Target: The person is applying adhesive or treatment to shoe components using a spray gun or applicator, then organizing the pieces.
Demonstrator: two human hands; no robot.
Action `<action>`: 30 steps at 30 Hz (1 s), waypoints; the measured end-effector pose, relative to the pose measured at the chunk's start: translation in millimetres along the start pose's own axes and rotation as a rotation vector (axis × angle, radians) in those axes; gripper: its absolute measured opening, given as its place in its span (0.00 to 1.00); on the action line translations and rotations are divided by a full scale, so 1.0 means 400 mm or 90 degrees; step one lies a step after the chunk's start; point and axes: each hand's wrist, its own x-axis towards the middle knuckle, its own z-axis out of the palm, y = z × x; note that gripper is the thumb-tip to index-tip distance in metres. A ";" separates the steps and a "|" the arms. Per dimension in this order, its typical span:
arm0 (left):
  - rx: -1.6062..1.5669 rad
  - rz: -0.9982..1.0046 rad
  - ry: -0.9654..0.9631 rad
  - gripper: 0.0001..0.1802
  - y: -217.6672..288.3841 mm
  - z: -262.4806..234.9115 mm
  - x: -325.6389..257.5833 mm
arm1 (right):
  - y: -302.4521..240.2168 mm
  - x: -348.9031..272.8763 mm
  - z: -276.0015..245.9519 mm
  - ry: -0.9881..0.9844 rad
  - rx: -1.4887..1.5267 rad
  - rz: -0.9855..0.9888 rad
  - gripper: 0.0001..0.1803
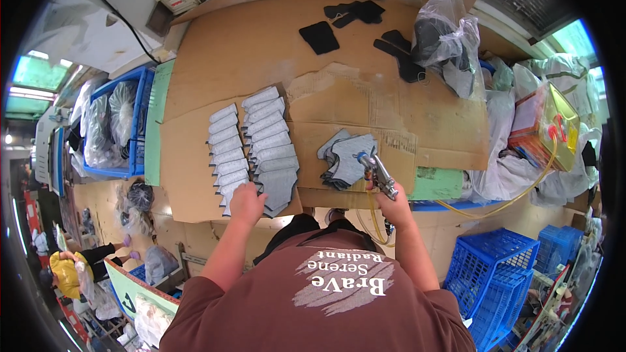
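Note:
My right hand [395,208] is wrapped round the handle of a metal spray gun [380,175], whose nozzle end is over a loose stack of grey fabric pieces [347,160]. A yellowish hose hangs from the gun. My left hand [247,205] is closed at the near end of two overlapping rows of grey cut pieces, its fingers on the edge of a grey fabric piece [229,190]; the fingertips are partly hidden. The right-hand row [268,137] runs away from me beside the left-hand row [225,140], with dark edges showing.
Cardboard [352,104] covers the table. Black cut pieces [319,37] and a clear plastic bag [450,42] lie at the far side. A yellow can [559,117] with a hose [521,197] stands right. Blue crates [492,274] are at lower right; another blue crate [140,124] stands left.

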 end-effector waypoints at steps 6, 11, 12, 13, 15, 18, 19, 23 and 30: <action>-0.254 0.239 -0.013 0.15 0.228 0.023 0.066 | 0.021 0.011 0.017 -0.035 -0.064 -0.075 0.16; -0.254 0.296 0.071 0.16 0.356 0.082 0.091 | 0.022 0.025 0.041 -0.021 -0.001 -0.046 0.13; -0.223 0.275 0.035 0.16 0.364 0.086 0.094 | 0.019 0.026 0.041 -0.021 -0.002 -0.046 0.13; -0.191 0.255 -0.002 0.17 0.368 0.088 0.096 | 0.017 0.028 0.042 -0.023 -0.009 -0.030 0.12; -0.189 0.256 0.007 0.16 0.369 0.092 0.099 | 0.018 0.032 0.041 -0.025 -0.015 -0.015 0.12; -0.183 0.269 0.033 0.15 0.367 0.101 0.101 | 0.018 0.038 0.040 -0.027 -0.002 -0.016 0.11; -0.179 0.282 0.049 0.15 0.369 0.101 0.100 | 0.009 0.037 0.041 -0.021 0.013 -0.013 0.11; -0.160 0.274 0.033 0.14 0.377 0.087 0.100 | 0.020 0.040 0.033 0.011 0.052 -0.012 0.11; -0.151 0.213 -0.039 0.14 0.377 0.083 0.104 | -0.004 0.032 -0.004 0.056 0.018 0.039 0.11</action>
